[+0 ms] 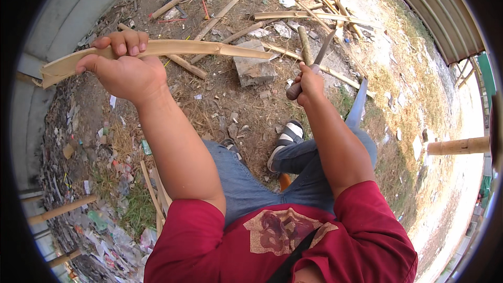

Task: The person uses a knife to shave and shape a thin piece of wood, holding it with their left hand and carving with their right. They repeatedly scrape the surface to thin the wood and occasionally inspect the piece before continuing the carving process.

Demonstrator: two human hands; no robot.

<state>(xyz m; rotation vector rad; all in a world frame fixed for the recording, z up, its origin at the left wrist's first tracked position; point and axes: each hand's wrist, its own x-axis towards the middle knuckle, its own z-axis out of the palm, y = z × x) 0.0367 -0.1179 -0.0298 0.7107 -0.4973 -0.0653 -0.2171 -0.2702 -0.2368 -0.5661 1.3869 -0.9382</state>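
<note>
My left hand (128,68) is raised at the left, its fingers wrapped round a long split bamboo strip (183,47). The strip runs sideways, its near end jutting out left of the hand and its far end reaching over a grey concrete block (257,76). In my right hand (310,84) is a knife (324,50), gripped by its dark wooden handle. The blade points up and away to the right, apart from the held strip. Just beyond my right hand a short round stick (304,44) shows beside the blade.
Several bamboo poles and split strips (314,15) lie across the ground ahead. Litter and scraps (110,236) cover the lower left along a grey wall (68,15). A corrugated metal sheet (437,10) stands upper right; a bamboo pole (458,147) juts in at the right.
</note>
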